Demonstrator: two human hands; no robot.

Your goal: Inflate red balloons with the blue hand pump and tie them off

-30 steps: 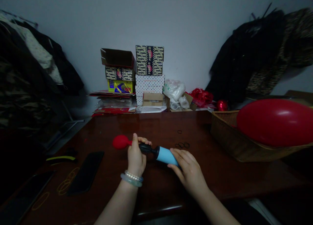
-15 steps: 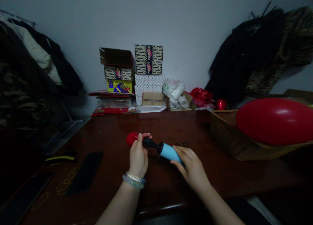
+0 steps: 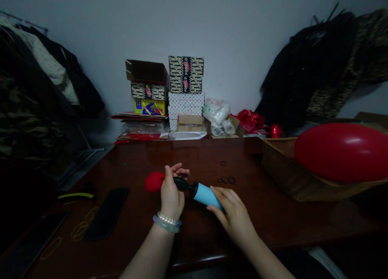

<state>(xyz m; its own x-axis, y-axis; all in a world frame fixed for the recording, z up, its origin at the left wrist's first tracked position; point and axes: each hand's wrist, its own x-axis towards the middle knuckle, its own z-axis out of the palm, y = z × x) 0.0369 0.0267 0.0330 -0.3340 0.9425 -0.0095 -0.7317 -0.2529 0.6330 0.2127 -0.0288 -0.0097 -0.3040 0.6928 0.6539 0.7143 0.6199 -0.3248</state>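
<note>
A blue hand pump (image 3: 208, 195) with a black nozzle end lies slantwise between my hands above the brown table. My right hand (image 3: 232, 214) is wrapped round its blue barrel. At the black nozzle, my left hand (image 3: 172, 192) holds the neck of a small red balloon (image 3: 154, 181), with its thumb up and the other fingers partly curled behind. The balloon is slightly inflated and points left. Exactly where its neck meets the nozzle is hidden by my left hand. Bracelets circle my left wrist.
At the right, a large red balloon (image 3: 342, 152) rests in a wicker basket (image 3: 285, 176). Black rings (image 3: 226, 180) lie beyond my right hand. A dark phone (image 3: 107, 212), yellow rubber bands (image 3: 81, 229) and a yellow-edged tool (image 3: 75, 196) are at the left. Boxes (image 3: 186, 105) stand at the back.
The small red balloon looks larger and reaches further left. The pump and my right hand have shifted slightly left, and the fingers of my left hand have lifted a little.
</note>
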